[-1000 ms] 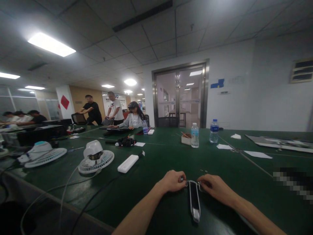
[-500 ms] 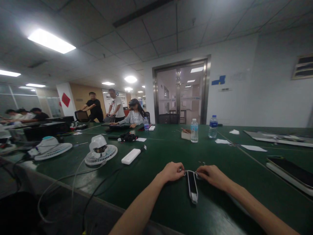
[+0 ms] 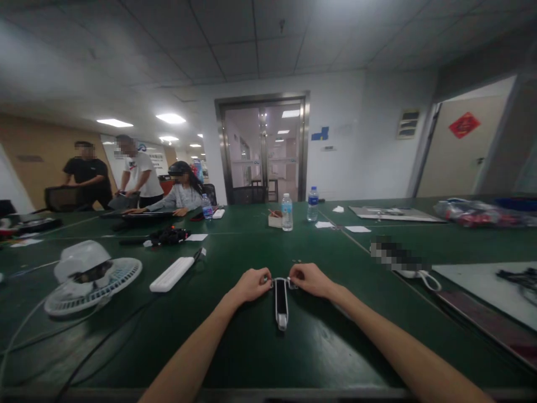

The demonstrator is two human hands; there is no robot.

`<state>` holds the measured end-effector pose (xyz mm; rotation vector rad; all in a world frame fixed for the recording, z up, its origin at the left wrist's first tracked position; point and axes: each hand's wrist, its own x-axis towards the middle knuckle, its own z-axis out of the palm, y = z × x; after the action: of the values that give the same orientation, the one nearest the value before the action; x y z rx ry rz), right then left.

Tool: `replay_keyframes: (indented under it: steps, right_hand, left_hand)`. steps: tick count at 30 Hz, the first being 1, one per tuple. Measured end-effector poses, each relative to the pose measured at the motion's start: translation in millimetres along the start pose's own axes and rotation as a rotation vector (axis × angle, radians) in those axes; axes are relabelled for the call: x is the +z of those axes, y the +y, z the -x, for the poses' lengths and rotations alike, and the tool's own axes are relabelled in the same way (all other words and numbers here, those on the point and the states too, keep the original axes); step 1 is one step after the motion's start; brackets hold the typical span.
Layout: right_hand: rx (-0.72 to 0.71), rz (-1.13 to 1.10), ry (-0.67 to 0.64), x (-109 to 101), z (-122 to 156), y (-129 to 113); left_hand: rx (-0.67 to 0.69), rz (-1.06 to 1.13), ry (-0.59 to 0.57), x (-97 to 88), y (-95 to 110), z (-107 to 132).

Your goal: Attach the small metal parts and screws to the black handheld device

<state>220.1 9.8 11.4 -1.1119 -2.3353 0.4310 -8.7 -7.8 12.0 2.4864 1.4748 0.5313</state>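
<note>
A long narrow object with a white rim, a dark middle and a pale tip at its near end lies on the green table. My left hand is closed in a pinch at the left of its far end. On the opposite side my right hand pinches too, with a small shiny piece showing under its fingertips. What exactly each hand grips is too small to name. A few tiny ring-like bits lie just beyond my right hand.
A white power strip and a white fan with cables lie to the left. Beyond my hands stand a small box and two water bottles. Panels lie at the right. People are across the table.
The view has turned to the right, so the room shifts left in it. Both hands stay pinched beside the far end of the narrow object.
</note>
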Motion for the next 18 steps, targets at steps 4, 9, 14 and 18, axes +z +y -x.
replay_keyframes:
  steps: [4,9,14,18]
  right_hand:
    - [0.000,-0.071,-0.048,-1.8,1.3,2.6]
    - [0.003,-0.121,-0.100,-4.1,1.6,5.8]
    - [0.025,-0.139,-0.077,0.5,1.3,8.6]
    - [0.017,-0.109,-0.016,9.3,0.6,9.3]
  left_hand:
    - [0.008,0.006,-0.024,-0.5,0.3,-1.5]
    - [0.004,-0.002,-0.009,1.2,-2.0,-3.1]
    - [0.002,-0.007,-0.004,0.4,-1.1,-1.3]
    - [-0.008,-0.007,0.010,1.8,-1.5,1.2]
